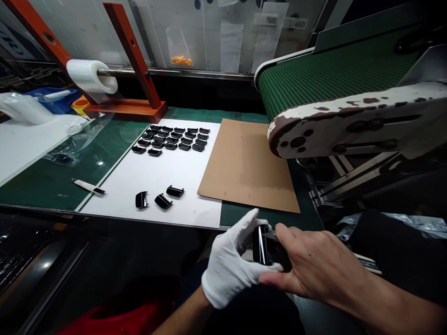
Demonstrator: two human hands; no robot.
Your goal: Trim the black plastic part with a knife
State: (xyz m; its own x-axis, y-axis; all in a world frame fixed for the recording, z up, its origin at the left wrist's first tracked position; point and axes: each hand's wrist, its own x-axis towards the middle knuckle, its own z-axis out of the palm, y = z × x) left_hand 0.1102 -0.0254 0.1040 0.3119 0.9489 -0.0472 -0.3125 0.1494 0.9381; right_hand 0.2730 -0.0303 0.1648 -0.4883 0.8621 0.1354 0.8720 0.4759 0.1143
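Observation:
My left hand [230, 263], in a white fabric glove, and my bare right hand [310, 265] both grip a glossy black plastic part [265, 246] low in the view. The part is partly hidden by my fingers, and its exact shape cannot be seen. Ahead on a white sheet [195, 209] lie rows of several similar black parts [171, 139]. Nearer my hands, several more black parts [163, 201] lie loose on that sheet. A brown cardboard sheet [244, 167] lies to the right of it.
A green belt conveyor [335, 79] with a chipped white side frame [349, 121] overhangs the cardboard at right. A film roll [91, 77] sits on an orange stand [125, 109] at the back. A white-and-black strip [88, 186] and a clear plastic bag [73, 144] lie on the green mat.

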